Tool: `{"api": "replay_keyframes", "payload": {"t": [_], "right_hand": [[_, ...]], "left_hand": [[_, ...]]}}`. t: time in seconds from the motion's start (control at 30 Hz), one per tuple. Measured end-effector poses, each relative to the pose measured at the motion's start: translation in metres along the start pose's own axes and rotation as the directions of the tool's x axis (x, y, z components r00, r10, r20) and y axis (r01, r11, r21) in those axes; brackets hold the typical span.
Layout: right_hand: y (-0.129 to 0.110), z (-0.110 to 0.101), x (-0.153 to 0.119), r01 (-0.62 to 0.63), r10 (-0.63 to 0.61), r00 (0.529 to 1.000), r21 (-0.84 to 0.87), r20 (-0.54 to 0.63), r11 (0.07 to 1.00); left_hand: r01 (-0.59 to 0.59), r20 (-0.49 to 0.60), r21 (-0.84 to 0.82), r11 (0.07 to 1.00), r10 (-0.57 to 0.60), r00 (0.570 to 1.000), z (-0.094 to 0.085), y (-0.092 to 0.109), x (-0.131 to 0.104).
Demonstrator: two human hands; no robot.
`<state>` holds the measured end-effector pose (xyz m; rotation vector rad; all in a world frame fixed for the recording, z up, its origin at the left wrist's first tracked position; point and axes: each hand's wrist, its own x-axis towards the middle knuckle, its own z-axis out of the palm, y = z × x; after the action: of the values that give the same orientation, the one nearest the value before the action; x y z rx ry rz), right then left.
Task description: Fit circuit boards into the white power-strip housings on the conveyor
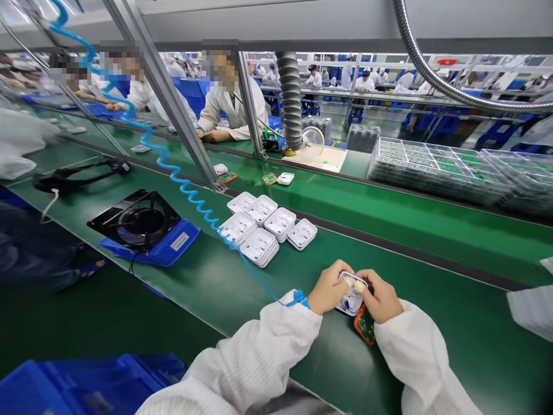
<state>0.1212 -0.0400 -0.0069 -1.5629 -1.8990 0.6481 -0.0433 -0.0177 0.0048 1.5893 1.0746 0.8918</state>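
Hands are covering parts of a white casing [355, 302], and edges and blur are claiming things around it.
The left hand [329, 290] and right hand [382, 297] are hiding the casing's sides; the right is also masking part of the circuit board [367, 328] just below it. Small parts [346, 305] inside the casing are looking too tiny to identify. Well left of and below it, a blurred blue bin [56, 386] is running out of view; far right, white cloth [531, 305] is being cut off; far beyond, distant workers [365, 83] are blurring.
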Motion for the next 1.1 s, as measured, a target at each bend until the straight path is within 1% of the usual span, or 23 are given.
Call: {"api": "replay_keyframes", "payload": {"t": [0.03,0.07,0.13,0.17,0.23,0.27,0.37,0.53,0.8,0.93,1.1], "right_hand": [[-0.001,0.000,-0.001,0.002,-0.002,0.999,-0.013,-0.032,1.000],[-0.003,0.001,-0.001,0.015,-0.020,0.995,-0.057,-0.099,0.998],[-0.007,0.006,-0.003,0.061,-0.100,0.972,-0.179,-0.215,0.982],[-0.009,0.009,-0.003,0.090,-0.143,0.964,-0.234,-0.224,0.968],[-0.012,0.017,-0.004,0.141,-0.197,0.967,-0.307,-0.160,0.941],[-0.013,0.021,-0.004,0.153,-0.202,0.972,-0.336,-0.118,0.929],[-0.013,0.029,-0.004,0.134,-0.167,0.985,-0.399,-0.047,0.907],[-0.008,0.030,-0.005,0.092,-0.131,0.988,-0.356,-0.086,0.930],[-0.005,0.032,-0.004,0.099,-0.166,0.971,-0.346,-0.170,0.933],[-0.004,0.033,-0.003,0.115,-0.179,0.971,-0.352,-0.155,0.929],[-0.003,0.031,-0.002,0.190,-0.227,0.972,-0.391,-0.052,0.901]], "left_hand": [[-0.003,-0.020,0.022,1.000,0.003,1.000,0.001,0.000,0.000],[0.006,-0.048,0.040,0.999,-0.004,0.999,0.001,-0.001,0.000],[0.050,-0.110,0.050,0.997,-0.044,0.993,0.003,-0.004,0.001],[0.074,-0.133,0.044,0.996,-0.067,0.989,0.003,-0.007,0.002],[0.105,-0.142,0.027,0.994,-0.100,0.985,0.003,-0.011,0.004],[0.110,-0.135,0.023,0.994,-0.106,0.985,0.004,-0.013,0.004],[0.108,-0.110,0.038,0.993,-0.103,0.989,0.004,-0.015,0.004],[0.138,-0.092,0.071,0.988,-0.132,0.987,0.005,-0.013,0.003],[0.157,-0.085,0.072,0.985,-0.151,0.985,0.004,-0.009,0.001],[0.157,-0.093,0.077,0.985,-0.150,0.984,0.003,-0.007,0.001],[0.173,-0.104,0.096,0.980,-0.163,0.981,0.003,-0.007,0.001]]}}
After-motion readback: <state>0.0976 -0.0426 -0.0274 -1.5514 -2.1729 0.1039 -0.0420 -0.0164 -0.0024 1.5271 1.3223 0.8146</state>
